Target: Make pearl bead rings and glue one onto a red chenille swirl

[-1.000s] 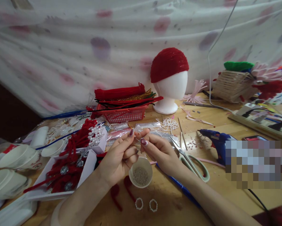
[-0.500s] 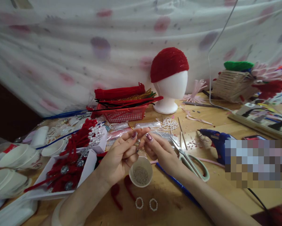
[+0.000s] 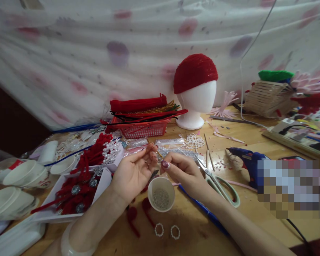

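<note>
My left hand [image 3: 134, 169] is turned palm up, its fingers loosely curled and the thumb apart. Tiny pale spots show near its fingers; I cannot tell whether they are beads or a ring. Facing it, my right hand [image 3: 182, 172] pinches a thin gold tinsel stem [image 3: 160, 153], which slants up toward the left fingertips. Just below both hands stands a white paper cup [image 3: 161, 209] with small clear beads at the bottom. Two pearl-bead rings [image 3: 159, 230] lie in front of the cup. Red curled velvety stems [image 3: 133, 222] rest to their left.
Scissors [image 3: 215, 183] and a blue glue gun [image 3: 246, 160] lie to the right. At left are a white box [image 3: 49, 213] of red pieces and several bowls [image 3: 23, 174]. Behind stand a red basket [image 3: 146, 131] and a white foam head [image 3: 198, 99] wearing a red cap.
My left hand has loosened from a pinch and turned its palm up. The right hand stays pinched, and the gold stem now shows between the hands. The view has shifted slightly.
</note>
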Demonstrator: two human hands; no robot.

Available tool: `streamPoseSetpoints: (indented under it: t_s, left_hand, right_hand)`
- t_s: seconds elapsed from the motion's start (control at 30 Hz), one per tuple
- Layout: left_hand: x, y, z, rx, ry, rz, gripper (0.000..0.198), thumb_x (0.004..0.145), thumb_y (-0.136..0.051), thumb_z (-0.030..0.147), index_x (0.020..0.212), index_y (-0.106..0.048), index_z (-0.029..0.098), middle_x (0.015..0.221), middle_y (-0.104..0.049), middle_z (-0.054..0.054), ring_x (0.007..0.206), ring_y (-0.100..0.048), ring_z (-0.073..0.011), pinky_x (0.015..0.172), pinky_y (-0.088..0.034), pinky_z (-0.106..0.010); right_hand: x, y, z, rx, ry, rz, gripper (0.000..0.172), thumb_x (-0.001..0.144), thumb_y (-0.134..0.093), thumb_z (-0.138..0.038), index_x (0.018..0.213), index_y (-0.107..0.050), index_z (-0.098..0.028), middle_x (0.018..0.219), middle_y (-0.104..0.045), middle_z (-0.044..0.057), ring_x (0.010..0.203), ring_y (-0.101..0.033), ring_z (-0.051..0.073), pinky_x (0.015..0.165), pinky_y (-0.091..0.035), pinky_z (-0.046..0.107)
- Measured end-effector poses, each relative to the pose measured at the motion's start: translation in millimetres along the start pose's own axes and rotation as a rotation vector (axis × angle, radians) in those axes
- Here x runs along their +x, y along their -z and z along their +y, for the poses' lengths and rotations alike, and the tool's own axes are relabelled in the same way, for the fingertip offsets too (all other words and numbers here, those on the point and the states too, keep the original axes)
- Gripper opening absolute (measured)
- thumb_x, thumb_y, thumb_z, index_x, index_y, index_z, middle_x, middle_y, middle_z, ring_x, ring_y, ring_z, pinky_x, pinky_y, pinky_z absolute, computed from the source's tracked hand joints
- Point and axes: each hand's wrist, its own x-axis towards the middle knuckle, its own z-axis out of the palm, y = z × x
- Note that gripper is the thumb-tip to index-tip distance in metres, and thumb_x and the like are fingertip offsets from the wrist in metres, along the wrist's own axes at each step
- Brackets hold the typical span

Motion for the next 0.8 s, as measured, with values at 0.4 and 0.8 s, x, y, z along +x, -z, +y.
streamPoseSetpoints:
  t_s: [0.4, 0.8]
  left_hand:
    - [-12, -6.0, -3, 0.045, -0.088, -0.098, 0.052, 0.083, -0.030, -0.015, 0.122, -0.055, 0.008, 0.104, -0.074, -0.014, 0.104, -0.073, -0.0198, 0.086, -0.061, -0.026]
    - [-10, -5.6, -5, 0.074, -0.085, -0.155, 0.062, 0.070, -0.030, -0.018, 0.122, -0.051, 0.009, 0.111, -0.073, -0.014, 0.108, -0.071, -0.0200, 0.093, -0.059, -0.028]
  right_hand:
    - [3, -1, 4, -0.144, -0.080, -0.045, 0.024, 0.089, -0.053, -0.033, 0.070, -0.052, -0.019, 0.063, -0.048, -0.003, 0.056, -0.043, 0.009, 0.049, -0.034, 0.021]
    - [2, 0, 5, -0.109, -0.075, -0.052, 0.027, 0.091, -0.054, -0.037, 0.072, -0.056, -0.018, 0.062, -0.050, -0.003, 0.054, -0.042, 0.008, 0.049, -0.032, 0.023]
